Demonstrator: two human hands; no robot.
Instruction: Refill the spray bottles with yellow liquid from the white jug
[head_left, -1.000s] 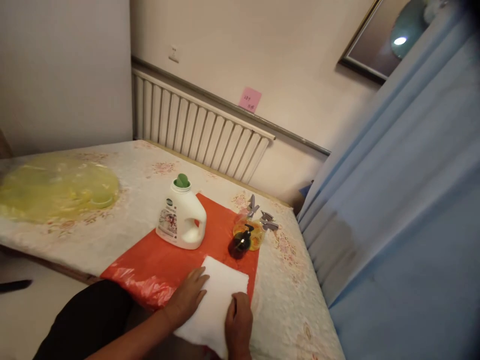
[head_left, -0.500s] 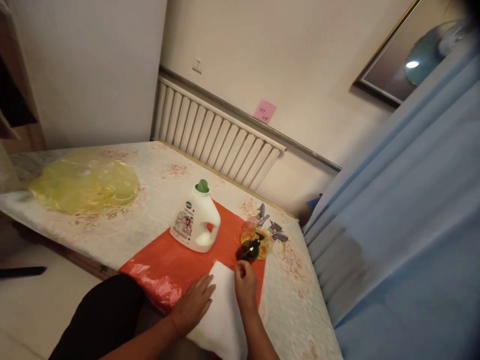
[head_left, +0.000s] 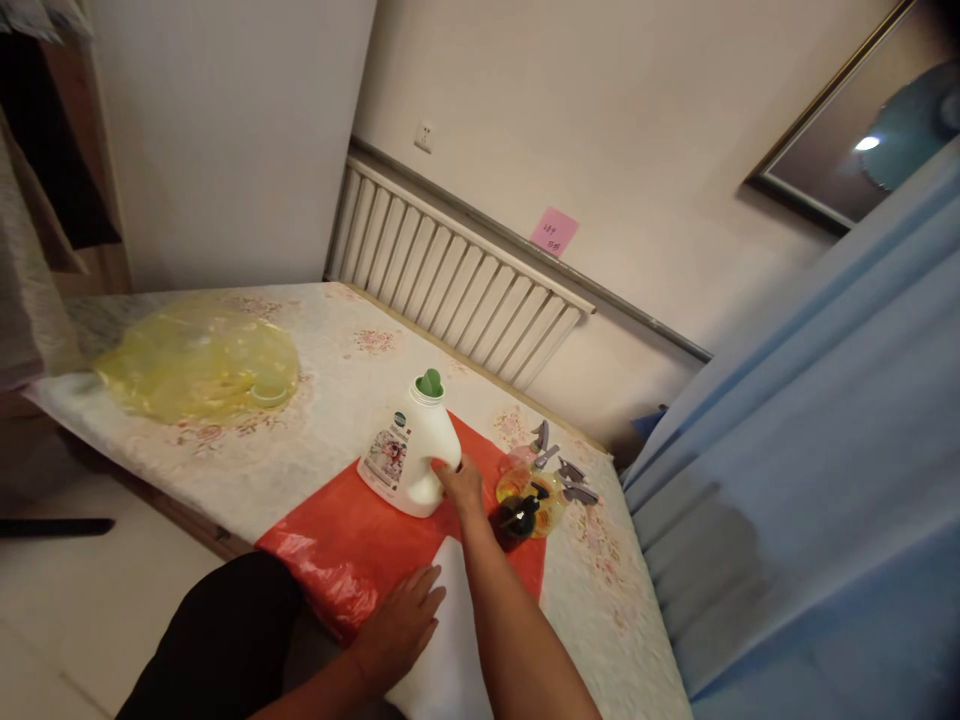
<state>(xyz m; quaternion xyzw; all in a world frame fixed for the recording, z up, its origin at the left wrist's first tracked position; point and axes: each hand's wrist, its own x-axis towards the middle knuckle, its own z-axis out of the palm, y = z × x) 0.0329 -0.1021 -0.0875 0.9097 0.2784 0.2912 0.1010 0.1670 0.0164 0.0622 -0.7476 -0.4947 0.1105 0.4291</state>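
Note:
A white detergent jug (head_left: 431, 440) with a flowery label and a green spout in its uncapped mouth stands upright on a red plastic sheet (head_left: 322, 545). My right hand (head_left: 459, 482) is at its side handle, thumb through the opening and fingers partly hidden behind. My left hand (head_left: 405, 620) lies flat with fingers apart, on the left edge of a smooth white thing (head_left: 454, 640) whose kind I cannot make out. Just right of my right forearm are a dark pump bottle (head_left: 514, 520) and several yellowish spray bottles (head_left: 551, 500) with grey trigger heads.
A crumpled yellow plastic bag (head_left: 195, 360) lies at the left of the flower-patterned bed surface (head_left: 337, 390), with a pale round cap (head_left: 268, 390) at its edge. Behind stand a radiator (head_left: 457, 270) and the wall; a blue curtain (head_left: 810, 450) hangs at the right.
My right hand has moved forward and left, from beside the dark pump bottle to the jug's handle. My left hand stays on the white thing. The whole view has shifted slightly.

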